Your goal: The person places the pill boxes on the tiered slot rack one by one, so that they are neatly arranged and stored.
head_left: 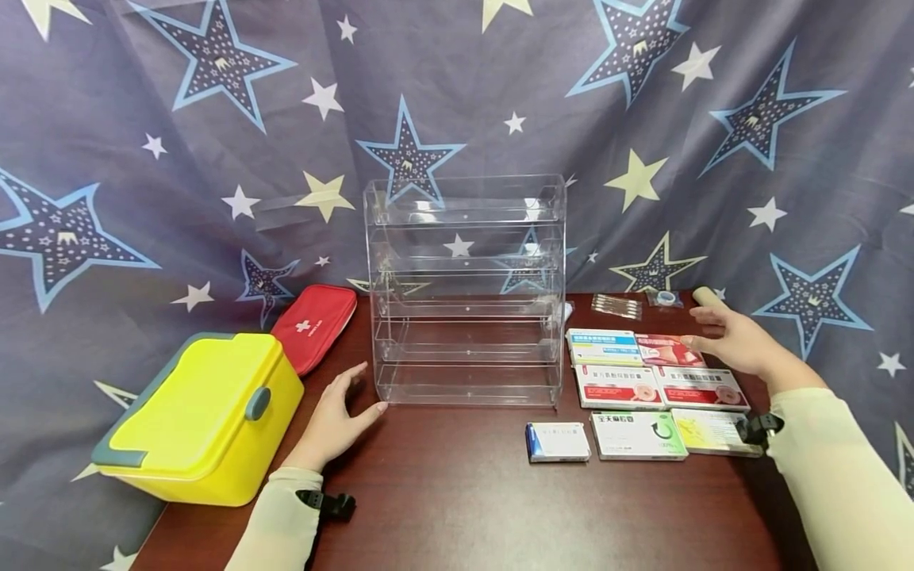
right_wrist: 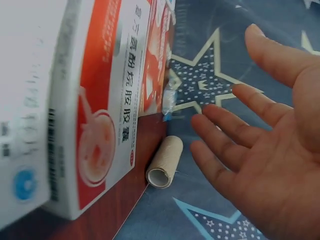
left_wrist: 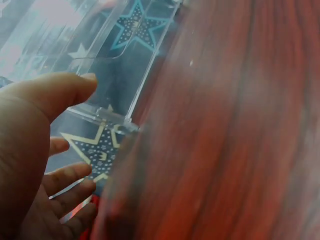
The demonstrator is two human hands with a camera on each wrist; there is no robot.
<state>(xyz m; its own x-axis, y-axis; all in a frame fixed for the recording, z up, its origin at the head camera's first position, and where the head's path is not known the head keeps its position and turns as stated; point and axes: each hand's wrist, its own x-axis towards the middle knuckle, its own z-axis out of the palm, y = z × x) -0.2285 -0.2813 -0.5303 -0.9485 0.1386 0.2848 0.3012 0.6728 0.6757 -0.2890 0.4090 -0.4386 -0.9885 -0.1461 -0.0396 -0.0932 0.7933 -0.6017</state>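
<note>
A clear rack (head_left: 464, 293) stood mid-table against the starred cloth (head_left: 143, 159); the left hand (head_left: 336, 416) was rested on the table (head_left: 443, 507) just beside its left foot, fingers relaxed, nothing grasped; the right hand (head_left: 735, 337) was held spread above the boxes (head_left: 660, 388), nothing gripped, a beige roll (right_wrist: 164, 162) lying near its fingertips; Chinese print was seen on the boxes, too small to be read; a yellow case (head_left: 203, 412) and a red pouch (head_left: 314, 325) bearing a white cross were set at the left.

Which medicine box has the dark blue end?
The small white box lying alone at the front left of the group, its left end dark blue. The other boxes show red, green, yellow or light blue.
</note>
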